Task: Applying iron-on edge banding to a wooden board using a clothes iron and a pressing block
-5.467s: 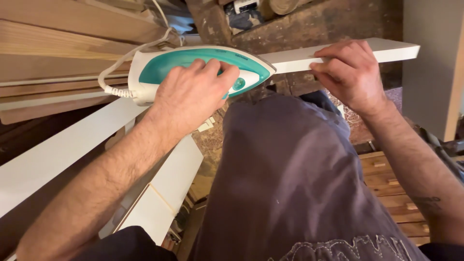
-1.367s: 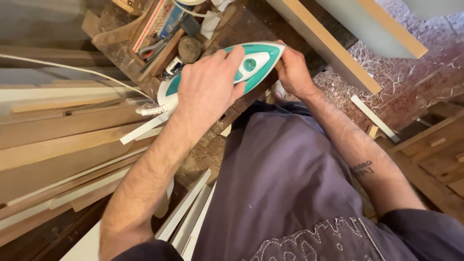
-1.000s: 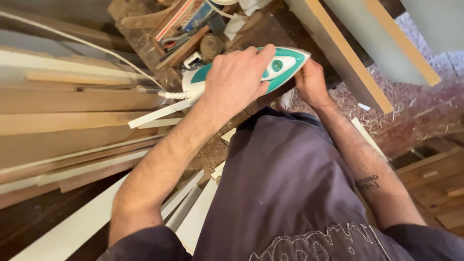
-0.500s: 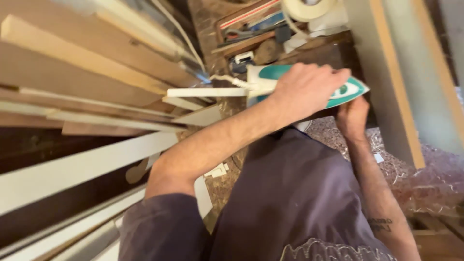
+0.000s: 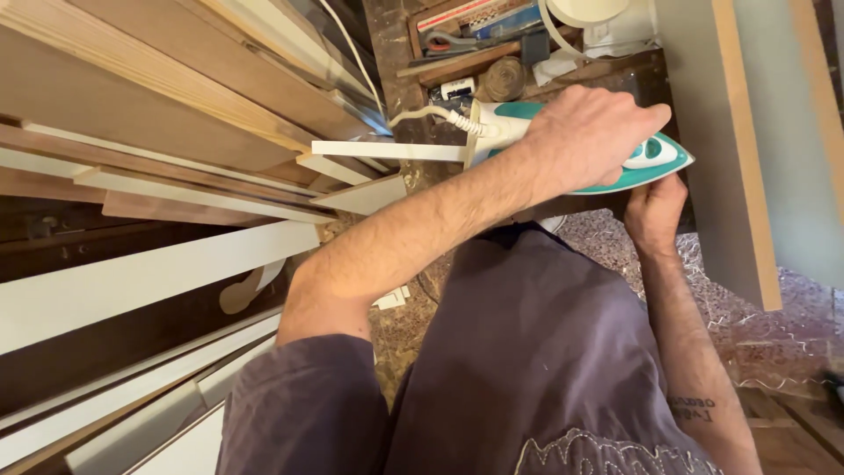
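Left hand (image 5: 591,132) clamped on teal iron (image 5: 651,158), right hand (image 5: 655,214) gripping beneath its tip, grey board (image 5: 716,132) edge close alongside

**Clothes iron and white strip held at a bench edge**

A teal-and-white clothes iron (image 5: 607,149) lies nearly level, its pointed nose toward the right and its white cord leaving the heel at left. A narrow white strip (image 5: 387,150) extends leftward from beneath the heel, roughly horizontal, its far end free.
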